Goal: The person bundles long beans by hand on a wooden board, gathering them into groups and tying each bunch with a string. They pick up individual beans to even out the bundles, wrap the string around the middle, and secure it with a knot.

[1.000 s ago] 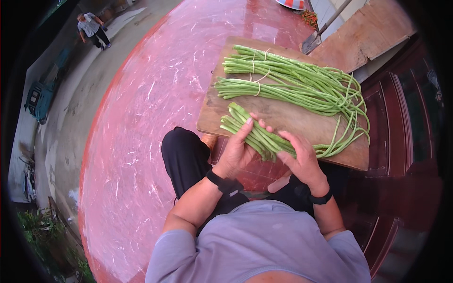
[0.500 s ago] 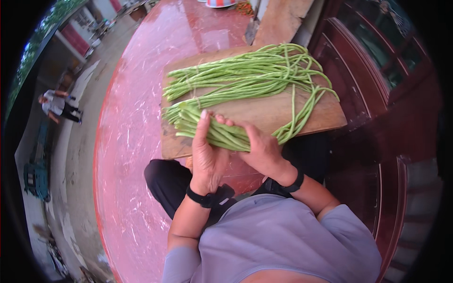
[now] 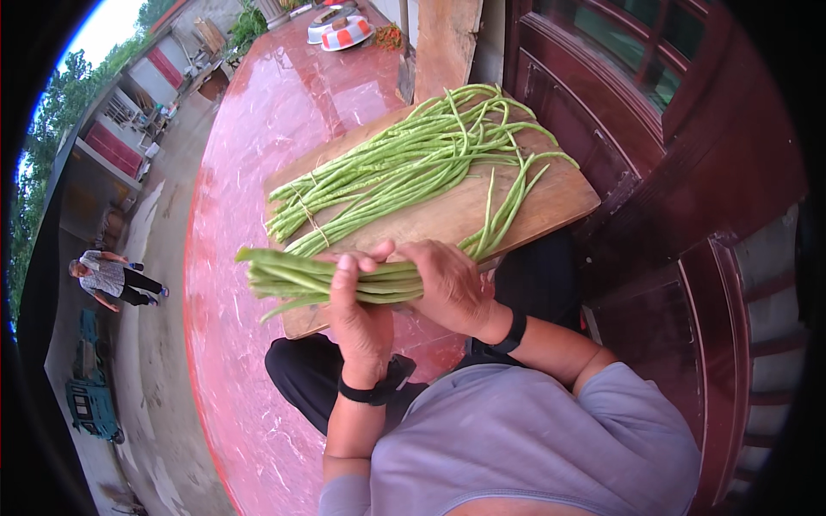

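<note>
A bunch of green long beans [image 3: 297, 277] lies across both my hands, its cut ends pointing left past the near edge of the wooden board [image 3: 551, 202]. My left hand [image 3: 361, 314] is closed round the bunch from below, thumb up along its near side. Just to the right, my right hand [image 3: 447, 288] wraps over the same beans, and their thin tails trail out behind it onto the board. Beyond my hands, tied bundles of long beans [image 3: 387, 159] rest on the board, with a thin tie [image 3: 308, 211] round their left ends.
The board sits on a glossy red floor [image 3: 249, 344] in front of my knees. Dark red door panels [image 3: 585, 129] stand at the right. A red-and-white bowl [image 3: 346, 34] is at the far end. On the left, a person [image 3: 112, 277] walks in the yard near a teal vehicle [image 3: 92, 408].
The held bunch has moved left and nearer to me, away from the tied bundles, and now lies more level. My view has tilted and shifted, showing more of the yard.
</note>
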The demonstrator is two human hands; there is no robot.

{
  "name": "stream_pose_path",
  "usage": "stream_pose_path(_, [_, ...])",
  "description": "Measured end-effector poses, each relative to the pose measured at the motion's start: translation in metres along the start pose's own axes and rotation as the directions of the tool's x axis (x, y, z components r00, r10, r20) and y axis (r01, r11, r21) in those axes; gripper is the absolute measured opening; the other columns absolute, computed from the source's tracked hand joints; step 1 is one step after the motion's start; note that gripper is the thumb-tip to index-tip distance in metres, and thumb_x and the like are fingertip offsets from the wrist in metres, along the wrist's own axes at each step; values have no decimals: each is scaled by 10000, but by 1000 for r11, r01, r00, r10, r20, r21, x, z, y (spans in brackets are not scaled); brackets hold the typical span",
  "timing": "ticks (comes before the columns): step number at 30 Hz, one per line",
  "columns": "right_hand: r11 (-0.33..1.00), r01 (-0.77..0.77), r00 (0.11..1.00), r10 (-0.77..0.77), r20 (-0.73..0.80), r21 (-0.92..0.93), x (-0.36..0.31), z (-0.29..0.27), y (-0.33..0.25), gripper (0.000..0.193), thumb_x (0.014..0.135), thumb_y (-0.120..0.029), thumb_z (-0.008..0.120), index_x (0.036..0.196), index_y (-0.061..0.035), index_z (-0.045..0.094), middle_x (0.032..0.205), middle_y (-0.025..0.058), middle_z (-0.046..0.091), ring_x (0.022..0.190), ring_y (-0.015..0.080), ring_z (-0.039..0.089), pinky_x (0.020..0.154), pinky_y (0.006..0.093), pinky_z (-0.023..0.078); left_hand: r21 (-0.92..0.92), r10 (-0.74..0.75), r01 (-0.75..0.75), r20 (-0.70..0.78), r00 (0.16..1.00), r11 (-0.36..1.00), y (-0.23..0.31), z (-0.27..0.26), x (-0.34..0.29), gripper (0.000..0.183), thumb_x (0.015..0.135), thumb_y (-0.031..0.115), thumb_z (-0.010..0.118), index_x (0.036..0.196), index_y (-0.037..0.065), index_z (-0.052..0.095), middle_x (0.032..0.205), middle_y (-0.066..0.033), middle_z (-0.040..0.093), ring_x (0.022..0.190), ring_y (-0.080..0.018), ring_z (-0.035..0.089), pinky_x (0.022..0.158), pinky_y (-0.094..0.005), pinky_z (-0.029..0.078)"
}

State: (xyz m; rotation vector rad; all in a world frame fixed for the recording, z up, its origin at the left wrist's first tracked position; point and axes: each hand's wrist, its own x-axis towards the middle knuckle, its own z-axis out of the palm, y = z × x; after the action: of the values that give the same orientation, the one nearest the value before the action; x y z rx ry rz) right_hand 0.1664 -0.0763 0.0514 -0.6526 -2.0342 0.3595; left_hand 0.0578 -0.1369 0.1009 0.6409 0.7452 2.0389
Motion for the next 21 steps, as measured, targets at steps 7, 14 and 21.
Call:
stream_pose_path(7, [994,103,975,-108,-195,-32,-9,-7,29,605,664,-227,793,1159,-67,485,953,123,612,851,314,618,738,407,499,-75,167,-164,36,985,984,46,10,-10,118,927,164,554,959,118,449,738,-6,440,686,-156,492,803,-397,492])
stream_pose_path(14, [963,135,986,-154,68,232,-23,-23,18,597,684,-236,793,1178,-74,500,778,63,627,669,261,643,602,355,520,-371,338,-240,226,914,897,139,12,-35,75,980,115,448,954,75,391,752,-5,408,616,-110,452,728,-381,476])
stream_pose_path(21, [824,-118,785,-265,560,555,-68,-4,2,330,761,-226,707,1053,-125,591,775,93,633,688,308,641,595,379,516,-415,314,-189,257,914,890,178,14,-40,139,937,35,473,841,94,392,780,-8,399,657,-114,416,675,-303,396])
